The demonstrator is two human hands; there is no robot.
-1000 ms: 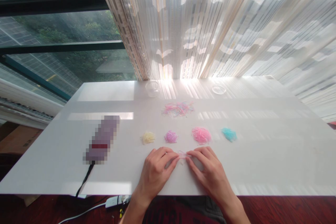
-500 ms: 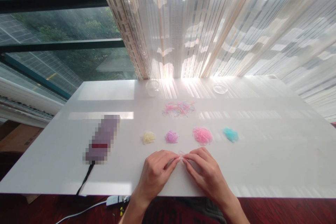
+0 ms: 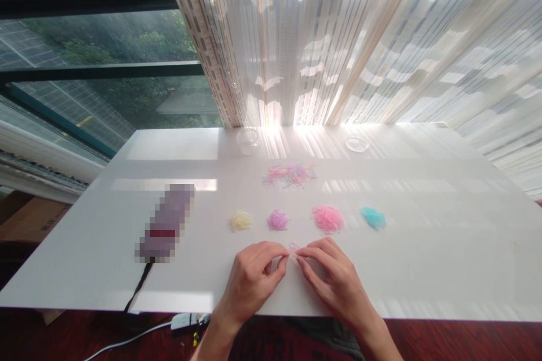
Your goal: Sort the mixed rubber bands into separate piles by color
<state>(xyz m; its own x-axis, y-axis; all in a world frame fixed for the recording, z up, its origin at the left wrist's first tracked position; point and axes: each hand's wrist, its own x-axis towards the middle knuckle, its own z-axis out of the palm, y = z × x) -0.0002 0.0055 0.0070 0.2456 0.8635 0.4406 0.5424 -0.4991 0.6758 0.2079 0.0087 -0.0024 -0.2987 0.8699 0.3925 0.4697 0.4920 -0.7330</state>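
Note:
Near the table's front edge, my left hand (image 3: pixel 257 272) and my right hand (image 3: pixel 332 273) face each other with their fingertips pinched. Between them is a thin pale pinkish rubber band (image 3: pixel 293 246), whose small loop shows just beyond the fingertips; its finer detail is too small to make out. Beyond my hands, small piles of similar thin bands lie in a row: a yellow pile (image 3: pixel 240 221), a purple pile (image 3: pixel 278 220), a pink pile (image 3: pixel 328 219) and a turquoise pile (image 3: pixel 373 218). Farther back spreads a loose mixed-colour pile (image 3: pixel 289 175).
Two clear round dishes or lids (image 3: pixel 248 141) stand at the back of the white table (image 3: pixel 427 259), by the curtain (image 3: pixel 292 56). A blurred-out purplish object (image 3: pixel 167 223) with a black strap lies at the left. Below the front edge is a white power strip (image 3: pixel 186 320).
My fingertips have drawn slightly apart around the band, and the left fingers are more bent. The view has shifted very slightly; the piles stay as they were.

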